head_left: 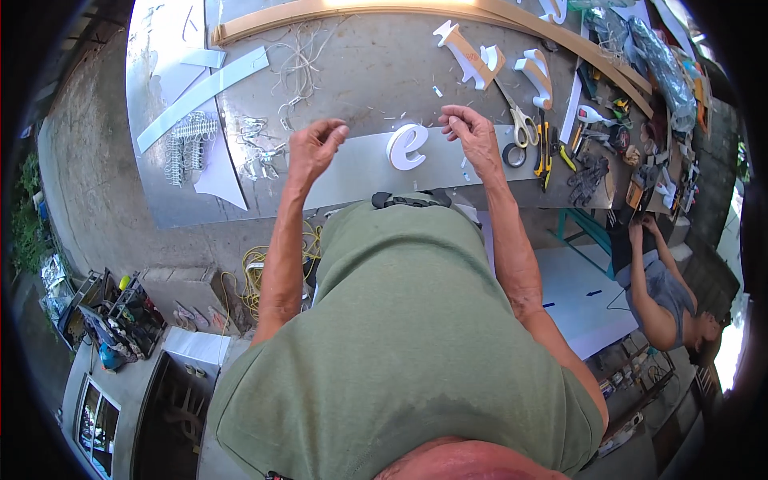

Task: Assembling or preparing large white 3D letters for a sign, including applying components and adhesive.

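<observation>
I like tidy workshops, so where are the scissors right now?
In the head view, the cream-handled scissors lie to the right of the person's right hand, just beyond the black tape roll.

Bright daylight fills the scene, with strong glare washing out part of the brown strips (528,22) at the top and a blown-out patch at the far right. The tabletop (360,80) shows a soft sheen; the doorway (156,412) sinks into shadow. The hands (314,152) look fairly sharp, while toward the rim lines bend, detail softens and black closes in.
</observation>
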Tool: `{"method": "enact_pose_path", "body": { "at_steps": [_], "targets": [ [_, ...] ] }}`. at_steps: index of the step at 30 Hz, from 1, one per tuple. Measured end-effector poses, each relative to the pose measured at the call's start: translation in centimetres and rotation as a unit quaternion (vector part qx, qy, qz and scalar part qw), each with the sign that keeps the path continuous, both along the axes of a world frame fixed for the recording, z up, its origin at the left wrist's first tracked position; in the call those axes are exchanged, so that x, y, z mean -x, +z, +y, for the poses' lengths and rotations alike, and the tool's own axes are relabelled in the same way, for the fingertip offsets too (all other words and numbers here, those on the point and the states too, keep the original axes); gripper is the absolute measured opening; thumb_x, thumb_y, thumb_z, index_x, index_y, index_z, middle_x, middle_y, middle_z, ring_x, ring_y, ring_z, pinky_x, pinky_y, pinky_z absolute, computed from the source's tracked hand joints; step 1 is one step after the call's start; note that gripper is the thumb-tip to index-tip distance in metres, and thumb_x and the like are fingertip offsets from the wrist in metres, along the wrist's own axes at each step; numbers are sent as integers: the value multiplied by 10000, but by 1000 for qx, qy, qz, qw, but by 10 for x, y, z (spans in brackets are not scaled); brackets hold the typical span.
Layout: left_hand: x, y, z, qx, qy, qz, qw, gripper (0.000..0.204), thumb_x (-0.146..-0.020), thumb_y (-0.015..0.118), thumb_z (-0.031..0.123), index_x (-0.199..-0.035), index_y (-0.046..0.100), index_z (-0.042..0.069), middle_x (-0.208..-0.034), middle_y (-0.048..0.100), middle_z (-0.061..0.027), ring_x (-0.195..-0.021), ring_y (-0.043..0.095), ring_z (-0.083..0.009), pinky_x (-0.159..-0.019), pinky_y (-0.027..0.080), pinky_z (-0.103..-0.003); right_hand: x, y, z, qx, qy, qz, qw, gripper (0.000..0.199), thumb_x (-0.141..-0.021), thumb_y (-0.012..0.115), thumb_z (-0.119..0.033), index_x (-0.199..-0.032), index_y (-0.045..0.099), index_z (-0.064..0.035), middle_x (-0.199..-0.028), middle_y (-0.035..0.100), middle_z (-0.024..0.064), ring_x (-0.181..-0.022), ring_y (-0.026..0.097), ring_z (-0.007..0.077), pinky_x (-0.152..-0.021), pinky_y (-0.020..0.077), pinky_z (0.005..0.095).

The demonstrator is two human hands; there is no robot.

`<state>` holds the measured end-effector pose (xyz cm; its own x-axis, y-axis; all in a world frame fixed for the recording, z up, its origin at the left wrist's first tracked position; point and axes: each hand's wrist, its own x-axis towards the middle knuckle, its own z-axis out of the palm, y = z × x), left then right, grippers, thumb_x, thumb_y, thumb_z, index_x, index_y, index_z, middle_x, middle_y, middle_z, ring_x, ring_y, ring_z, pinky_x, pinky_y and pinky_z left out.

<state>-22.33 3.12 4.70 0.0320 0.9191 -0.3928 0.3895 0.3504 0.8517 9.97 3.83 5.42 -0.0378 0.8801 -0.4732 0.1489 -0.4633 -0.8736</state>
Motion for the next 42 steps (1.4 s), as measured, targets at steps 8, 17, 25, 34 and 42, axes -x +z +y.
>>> {"method": "enact_pose_path", "body": {
  "at_steps": [8, 17, 25, 34, 42],
  "targets": [
    [-81, -17, -66, -41, -41, -60, 996, 450, -891, 730, 143, -1298, 610, -6, -1127, 707, -132, -844, 706, -211, -739, 569, -343, 11, -22, -71, -58, 86, -88, 991, 439, -903, 710, -232, -1248, 624, 26, -1004, 716, 142, -852, 695, 200, -761, 574, 326],
    [-97, -31, -69, -38, -18, 2, 999, 416, -917, 722, 141, -1295, 626, -5, -1144, 696, -118, -851, 692, -167, -651, 594, -291, 20, -41, -64, -11, 72, -1, 997, 329, -897, 733, -204, -1096, 667, 49, -868, 726, 125, -726, 709, 176, -638, 563, 310],
    [-113, -18, -71, -120, -39, 125, 984, 708, -807, 826, 374, -1357, 566, 12, -1201, 674, -161, -976, 687, -263, -819, 569, -383, 2, -37, -73, 27, -62, 116, 991, 191, -987, 588, -100, -1050, 624, 77, -840, 684, 142, -652, 707, 196, -521, 591, 298],
    [-137, -10, -46, -170, -192, 293, 921, 1014, -612, 900, 416, -1455, 449, 80, -1242, 628, -180, -1108, 607, -368, -903, 525, -477, -24, -43, -102, 0, -50, -49, 998, 201, -1004, 539, -108, -1100, 642, 36, -811, 690, 115, -618, 684, 149, -516, 561, 276],
    [-113, -17, -39, -73, -157, 9, 985, 836, -696, 878, 286, -1381, 502, -10, -1195, 656, -147, -1127, 625, -276, -946, 516, -385, 2, -24, -104, -36, -30, -59, 997, 223, -1010, 508, -117, -1119, 659, 6, -802, 702, 102, -635, 691, 148, -544, 571, 301]
  ]
}}
